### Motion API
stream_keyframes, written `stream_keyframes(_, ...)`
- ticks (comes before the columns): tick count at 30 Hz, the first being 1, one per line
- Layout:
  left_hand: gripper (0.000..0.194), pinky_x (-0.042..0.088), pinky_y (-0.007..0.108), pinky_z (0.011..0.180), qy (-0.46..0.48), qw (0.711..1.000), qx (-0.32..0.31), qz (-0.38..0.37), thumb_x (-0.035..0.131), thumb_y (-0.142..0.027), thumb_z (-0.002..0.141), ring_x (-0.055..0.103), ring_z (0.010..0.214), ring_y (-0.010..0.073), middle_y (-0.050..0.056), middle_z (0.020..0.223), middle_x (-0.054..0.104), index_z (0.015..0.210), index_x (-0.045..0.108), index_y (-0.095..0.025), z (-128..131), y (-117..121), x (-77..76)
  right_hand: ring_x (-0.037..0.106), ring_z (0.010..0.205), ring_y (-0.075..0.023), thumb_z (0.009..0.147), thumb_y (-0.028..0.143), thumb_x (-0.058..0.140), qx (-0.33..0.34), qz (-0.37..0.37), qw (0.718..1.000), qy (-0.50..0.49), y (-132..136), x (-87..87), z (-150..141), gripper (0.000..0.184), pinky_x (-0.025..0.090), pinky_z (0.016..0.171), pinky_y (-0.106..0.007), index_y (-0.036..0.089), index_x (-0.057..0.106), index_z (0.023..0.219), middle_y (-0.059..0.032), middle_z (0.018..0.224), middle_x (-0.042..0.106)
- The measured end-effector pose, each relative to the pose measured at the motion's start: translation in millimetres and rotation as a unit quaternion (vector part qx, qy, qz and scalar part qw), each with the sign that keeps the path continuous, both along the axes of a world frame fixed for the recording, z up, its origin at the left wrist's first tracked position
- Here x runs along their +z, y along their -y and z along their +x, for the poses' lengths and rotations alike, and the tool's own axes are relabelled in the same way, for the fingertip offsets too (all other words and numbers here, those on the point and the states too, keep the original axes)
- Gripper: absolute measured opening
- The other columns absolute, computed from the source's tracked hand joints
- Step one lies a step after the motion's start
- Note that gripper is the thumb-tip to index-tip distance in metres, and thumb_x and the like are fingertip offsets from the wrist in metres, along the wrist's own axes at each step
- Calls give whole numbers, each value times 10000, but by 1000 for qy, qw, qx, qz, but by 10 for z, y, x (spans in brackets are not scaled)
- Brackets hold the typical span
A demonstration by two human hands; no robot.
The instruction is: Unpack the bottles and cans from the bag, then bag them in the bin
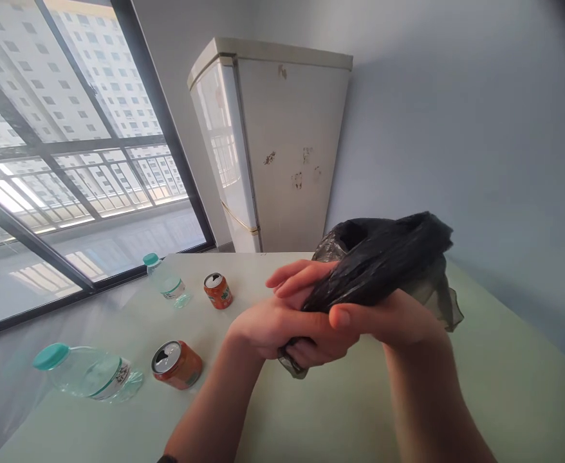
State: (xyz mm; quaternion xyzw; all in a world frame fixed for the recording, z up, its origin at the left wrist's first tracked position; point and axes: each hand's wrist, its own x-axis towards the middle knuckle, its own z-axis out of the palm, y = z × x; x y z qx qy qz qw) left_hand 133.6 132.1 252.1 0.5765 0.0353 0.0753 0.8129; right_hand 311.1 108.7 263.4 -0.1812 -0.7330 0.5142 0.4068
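One black bag (pixel 383 257): held it bunched above the table (pixel 490 366), right of centre. Wrapped the left hand (pixel 282 321) round its near end and clasped its middle with the right hand (pixel 403 315). Probably risked splitting the thin bag by tugging too hard. Farther left, risked tipping the near can (pixel 181 370) with a careless left forearm (pixel 217 405), or catching the far can (pixel 219 293), far bottle (pixel 165 278) or near bottle (pixel 85 374) with a swinging bag.

Bright windows (pixel 77 145) fill the upper left, a white refrigerator (pixel 287 141) the upper centre, a grey wall (pixel 470 148) the right.
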Motion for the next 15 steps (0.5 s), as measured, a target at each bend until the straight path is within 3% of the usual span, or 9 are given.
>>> stream_keyframes(2, 558, 142, 255, 343, -36, 994, -94, -31, 659, -563, 922, 207, 395, 69, -62, 505, 235, 604, 344, -229, 14, -34, 13, 612, 1321, -292, 922, 484, 709, 21, -2, 1000, -4, 20, 27, -12, 343, 453, 1170, -500, 307, 777, 1207, -54, 1380, 682)
stream_keyframes(4, 562, 191, 255, 343, -68, 991, -113, -32, 641, -594, 911, 244, 386, 79, -51, 490, 258, 594, 352, -230, 39, -28, 28, 630, 1305, -282, 943, 494, 682, 22, -20, 1000, -1, 59, 44, -22, 315, 472, 1157, -488, 314, 791, 1178, -45, 1373, 692)
stream_keyframes(7, 444, 356, 259, 435, -84, 995, 43, 40, 631, -458, 940, 427, 457, 97, -20, 525, 426, 621, 468, -196, 76, 54, 59, 710, 1172, -267, 978, 529, 627, -48, -82, 995, 9, 122, 39, -14, 323, 580, 1020, -421, 299, 816, 1104, -46, 1287, 738)
stream_keyframes(10, 283, 454, 254, 547, -83, 966, 217, 116, 634, -393, 962, 554, 579, 101, -4, 684, 564, 804, 574, -166, 89, 160, 101, 769, 907, -235, 990, 570, 590, -160, -166, 973, 10, 120, 9, 22, 379, 643, 796, -377, 281, 815, 1090, -55, 1276, 742)
stream_keyframes(12, 285, 430, 235, 529, -77, 943, 284, 159, 625, -421, 979, 526, 575, 82, -16, 726, 552, 863, 547, -172, 82, 207, 123, 764, 916, -239, 978, 572, 611, -214, -171, 962, -14, 74, -13, 46, 379, 641, 820, -387, 263, 823, 1034, -62, 1270, 744)
stream_keyframes(15, 352, 328, 211, 480, -69, 929, 307, 194, 568, -469, 1015, 382, 532, 56, -53, 668, 444, 827, 481, -184, 65, 229, 120, 711, 1140, -286, 967, 571, 625, -239, -130, 961, -47, 1, -32, 69, 382, 596, 981, -416, 253, 836, 992, -78, 1219, 762)
